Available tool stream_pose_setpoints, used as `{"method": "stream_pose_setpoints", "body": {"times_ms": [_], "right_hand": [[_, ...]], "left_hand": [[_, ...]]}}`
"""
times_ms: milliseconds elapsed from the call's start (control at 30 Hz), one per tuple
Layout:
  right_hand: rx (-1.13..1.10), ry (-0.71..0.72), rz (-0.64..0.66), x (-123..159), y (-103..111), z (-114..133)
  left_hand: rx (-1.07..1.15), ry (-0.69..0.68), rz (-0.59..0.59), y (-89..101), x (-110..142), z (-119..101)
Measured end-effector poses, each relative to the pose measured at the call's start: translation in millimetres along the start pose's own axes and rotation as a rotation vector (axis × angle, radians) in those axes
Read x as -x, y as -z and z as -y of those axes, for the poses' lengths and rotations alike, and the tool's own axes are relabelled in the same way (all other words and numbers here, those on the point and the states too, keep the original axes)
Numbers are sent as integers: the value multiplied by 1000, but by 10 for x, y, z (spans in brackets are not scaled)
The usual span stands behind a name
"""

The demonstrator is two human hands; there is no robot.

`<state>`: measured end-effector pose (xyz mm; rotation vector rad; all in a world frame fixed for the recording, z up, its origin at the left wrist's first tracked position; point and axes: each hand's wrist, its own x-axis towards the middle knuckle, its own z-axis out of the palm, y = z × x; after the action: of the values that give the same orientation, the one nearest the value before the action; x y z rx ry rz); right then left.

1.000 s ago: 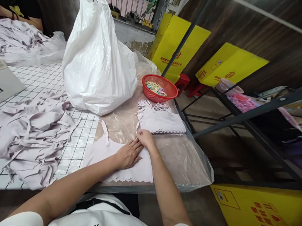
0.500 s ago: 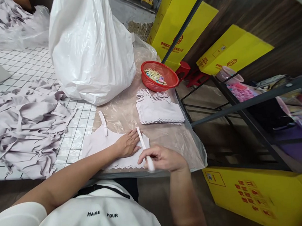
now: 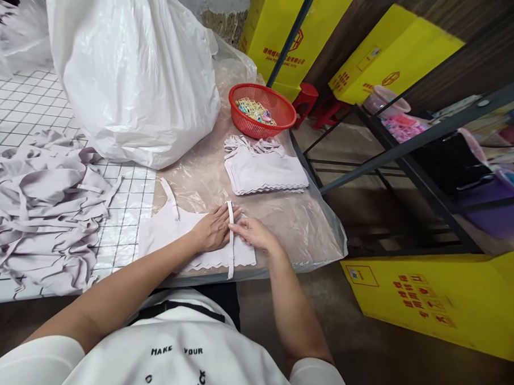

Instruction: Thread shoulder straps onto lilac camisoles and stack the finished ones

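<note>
A pale lilac camisole top [image 3: 170,229] with a scalloped hem lies flat at the table's front edge. Its left shoulder strap [image 3: 170,198] points away from me. My left hand [image 3: 213,229] rests flat on the fabric, fingers stretched out. The other shoulder strap [image 3: 231,245] runs over its fingertips and down across the top toward the hem. My right hand [image 3: 254,233] pinches this strap partway along, just beside the left hand. Behind sits a neat stack of folded tops [image 3: 266,169], straps bunched at its far side.
A heap of similar garments [image 3: 47,206] covers the left side. A large white plastic bag [image 3: 134,85] stands at the back. Beyond the stack is a red basket [image 3: 281,111] with small coloured pieces. A dark metal frame [image 3: 369,163] and yellow boxes [image 3: 439,305] flank the right.
My right hand has moved up and away from my body, along the strap. The strap now lies straighter across the top. My left hand stays flat on the fabric. The whole view has shifted slightly.
</note>
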<state>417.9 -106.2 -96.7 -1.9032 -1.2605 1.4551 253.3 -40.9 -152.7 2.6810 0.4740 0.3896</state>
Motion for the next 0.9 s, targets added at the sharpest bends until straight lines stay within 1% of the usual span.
{"method": "stream_pose_setpoints", "body": {"times_ms": [100, 200, 367, 433, 500, 567, 633, 700, 767, 833, 900], "right_hand": [[-132, 22, 52, -35, -130, -61], [-207, 63, 167, 148, -138, -82], [-100, 142, 333, 666, -35, -107], [-50, 191, 368, 829, 11, -125], [-33, 242, 381, 921, 50, -142], [-57, 294, 337, 939, 75, -157], [-140, 320, 206, 898, 79, -172], [-263, 288, 26, 820, 67, -186], [-365, 222, -115, 728, 45, -194], [-412, 182, -198, 642, 20, -192], [-433, 183, -261, 572, 3, -180]], "left_hand": [[-38, -4, 19, -9, 4, 20], [-75, 10, 28, -26, 5, 22], [-123, 33, 16, -34, -2, -6], [-122, 27, 26, -18, -5, -15], [-120, 28, 37, 6, -5, -25], [-123, 30, 37, 31, -4, -35], [-129, 26, 26, 47, -3, -45], [-135, 19, 22, 51, -6, -51], [-134, 20, 25, 43, -14, -49], [-120, 21, 22, 33, -27, -40], [-92, 14, 4, 37, -40, -28]]}}
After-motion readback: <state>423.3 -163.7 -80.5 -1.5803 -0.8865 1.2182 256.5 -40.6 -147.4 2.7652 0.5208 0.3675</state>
